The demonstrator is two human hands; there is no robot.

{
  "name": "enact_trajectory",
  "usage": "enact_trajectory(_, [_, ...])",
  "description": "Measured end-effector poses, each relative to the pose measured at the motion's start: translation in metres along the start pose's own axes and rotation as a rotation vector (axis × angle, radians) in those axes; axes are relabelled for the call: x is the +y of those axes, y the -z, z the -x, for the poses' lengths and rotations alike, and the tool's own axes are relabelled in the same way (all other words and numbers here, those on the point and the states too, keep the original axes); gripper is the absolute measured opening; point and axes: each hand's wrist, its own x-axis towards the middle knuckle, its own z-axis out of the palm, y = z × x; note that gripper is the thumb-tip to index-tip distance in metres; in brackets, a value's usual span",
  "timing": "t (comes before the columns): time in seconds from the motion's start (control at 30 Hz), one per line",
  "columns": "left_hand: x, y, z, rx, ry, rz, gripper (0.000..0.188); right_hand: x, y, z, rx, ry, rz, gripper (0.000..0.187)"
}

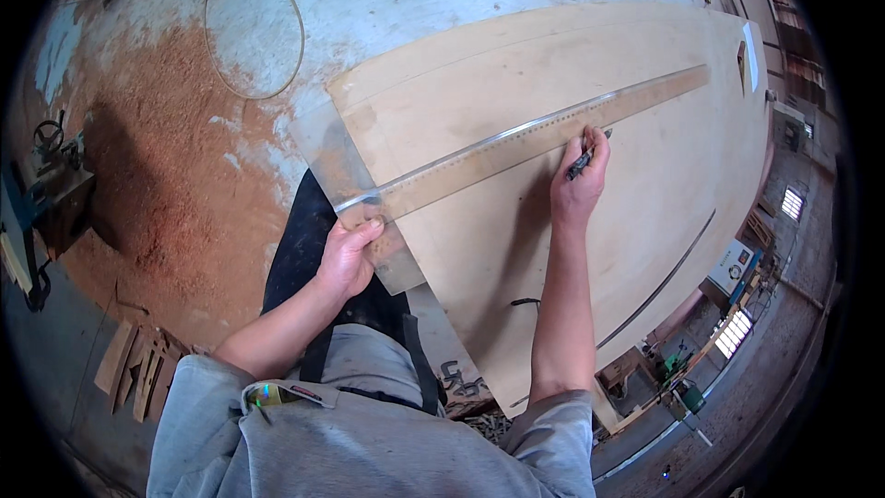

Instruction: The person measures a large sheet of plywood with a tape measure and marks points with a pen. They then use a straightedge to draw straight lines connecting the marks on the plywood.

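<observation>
A large clear T-square point(479, 162) lies slantwise across a pale wooden board point(479, 249). Its wide see-through head point(323, 143) hangs over the board's left edge. My left hand point(348, 258) grips that head near where it meets the blade, thumb on top and the other fingers partly hidden. Just below the blade's middle, my right hand point(579, 180) has its fingers closed round a dark pen point(579, 166). The pen is tilted, and whether its tip touches the board cannot be made out.
A long dark curved strip or slot point(659, 284) shows on the board's right part. White paper point(751, 55) lies at the far right corner. Reddish sawdust point(166, 194) covers the floor at left, beside a machine with a handwheel point(48, 136). A hose loop point(302, 28) lies beyond.
</observation>
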Motion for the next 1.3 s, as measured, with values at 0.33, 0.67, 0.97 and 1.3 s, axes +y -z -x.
enact_trajectory(0.33, [0.012, -0.016, 0.006, -0.024, -0.033, 0.009, 0.034, -0.004, 0.009, -0.004, -0.004, 0.014, -0.116, 0.043])
enact_trajectory(0.67, [0.017, -0.021, 0.010, -0.034, -0.017, -0.015, 0.041, -0.005, 0.015, -0.006, -0.058, 0.026, -0.137, 0.047])
enact_trajectory(0.97, [0.019, -0.024, 0.012, -0.039, -0.014, -0.028, 0.041, -0.008, 0.021, -0.006, -0.116, 0.007, -0.123, 0.048])
enact_trajectory(1.3, [0.019, -0.026, 0.013, -0.025, -0.033, -0.053, 0.034, -0.007, 0.023, -0.007, -0.095, 0.036, -0.127, 0.048])
